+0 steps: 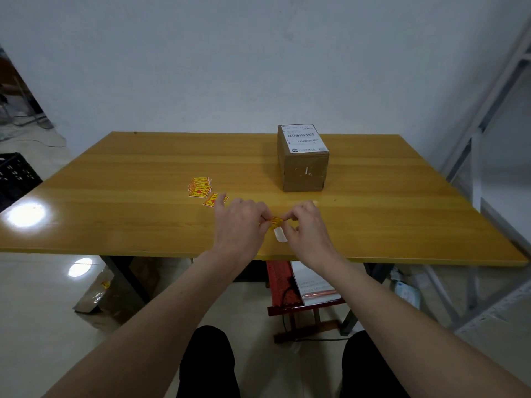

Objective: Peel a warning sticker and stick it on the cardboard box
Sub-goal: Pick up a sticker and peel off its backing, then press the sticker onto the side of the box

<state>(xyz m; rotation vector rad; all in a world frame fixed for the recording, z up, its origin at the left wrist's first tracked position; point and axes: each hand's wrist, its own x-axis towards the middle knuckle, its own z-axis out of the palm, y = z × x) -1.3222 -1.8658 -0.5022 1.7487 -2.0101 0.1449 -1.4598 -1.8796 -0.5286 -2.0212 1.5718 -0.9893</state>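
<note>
A wooden table (143, 179) fills the middle of the frame. On it, to the upper right of centre, stands the cardboard box (303, 168), upright, with a white shipping label (305, 138) on its top. A small pile of yellow warning stickers (200, 186) lies left of centre, well apart from the box. Just below the centre both hands meet above the table: the left hand (240, 225) and the right hand (306, 228) each pinch one yellow sticker (276, 222) between the fingertips. A white backing strip (280, 234) hangs down under it, partly peeled away.
</note>
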